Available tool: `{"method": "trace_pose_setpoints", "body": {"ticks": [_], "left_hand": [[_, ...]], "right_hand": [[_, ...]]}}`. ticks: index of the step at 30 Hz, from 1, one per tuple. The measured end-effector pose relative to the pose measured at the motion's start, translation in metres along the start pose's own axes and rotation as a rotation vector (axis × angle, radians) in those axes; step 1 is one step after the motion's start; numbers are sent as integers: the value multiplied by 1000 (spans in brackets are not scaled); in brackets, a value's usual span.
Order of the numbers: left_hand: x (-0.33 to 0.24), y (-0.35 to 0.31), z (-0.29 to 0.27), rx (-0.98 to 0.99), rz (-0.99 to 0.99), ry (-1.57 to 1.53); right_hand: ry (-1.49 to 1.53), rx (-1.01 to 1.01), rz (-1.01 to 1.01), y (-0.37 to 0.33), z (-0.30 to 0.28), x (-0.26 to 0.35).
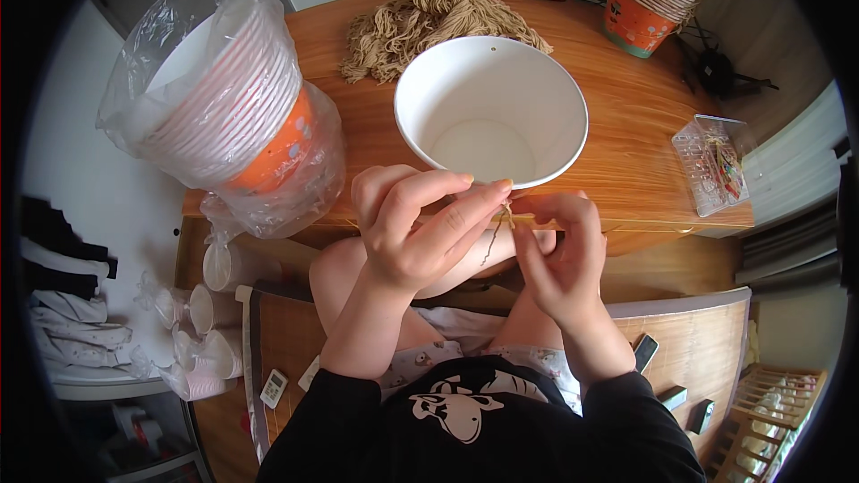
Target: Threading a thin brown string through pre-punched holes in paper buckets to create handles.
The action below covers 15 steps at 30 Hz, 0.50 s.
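Note:
A large white paper bucket [490, 107] sits at the table's near edge, its opening tilted toward me. A small hole shows near its far rim. Just below the near rim, my left hand [407, 228] is closed in a pinch on a thin tan cord [506, 213], its fingertips against the rim. From the other side my right hand [568, 255] pinches the same cord between thumb and fingers. A loose cord end dangles beneath the fingertips. Whether the cord passes through the bucket wall is hidden by my fingers.
A tangled heap of tan cords [425, 22] lies behind the bucket. Nested orange-and-white buckets in clear plastic [242, 116] stand left. Another bucket stack [653, 0] is back right, above a clear box [713, 165] of small items. Bagged cups [210, 331] are on the floor.

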<state>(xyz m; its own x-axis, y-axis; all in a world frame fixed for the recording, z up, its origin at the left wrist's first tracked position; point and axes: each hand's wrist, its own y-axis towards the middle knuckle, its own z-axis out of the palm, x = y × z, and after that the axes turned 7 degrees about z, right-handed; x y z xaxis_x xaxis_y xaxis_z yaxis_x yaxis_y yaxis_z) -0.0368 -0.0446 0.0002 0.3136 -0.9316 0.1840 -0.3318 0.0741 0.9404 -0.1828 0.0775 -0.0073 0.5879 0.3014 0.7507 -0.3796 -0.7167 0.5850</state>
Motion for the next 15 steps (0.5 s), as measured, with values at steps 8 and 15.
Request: {"method": "trace_pose_setpoints", "body": {"ticks": [8, 15], "left_hand": [[-4, 5, -5, -15, 59, -79], [-4, 6, -10, 13, 59, -38]], "right_hand": [[301, 189, 124, -8, -2, 8], [433, 238, 111, -12, -13, 19]]}}
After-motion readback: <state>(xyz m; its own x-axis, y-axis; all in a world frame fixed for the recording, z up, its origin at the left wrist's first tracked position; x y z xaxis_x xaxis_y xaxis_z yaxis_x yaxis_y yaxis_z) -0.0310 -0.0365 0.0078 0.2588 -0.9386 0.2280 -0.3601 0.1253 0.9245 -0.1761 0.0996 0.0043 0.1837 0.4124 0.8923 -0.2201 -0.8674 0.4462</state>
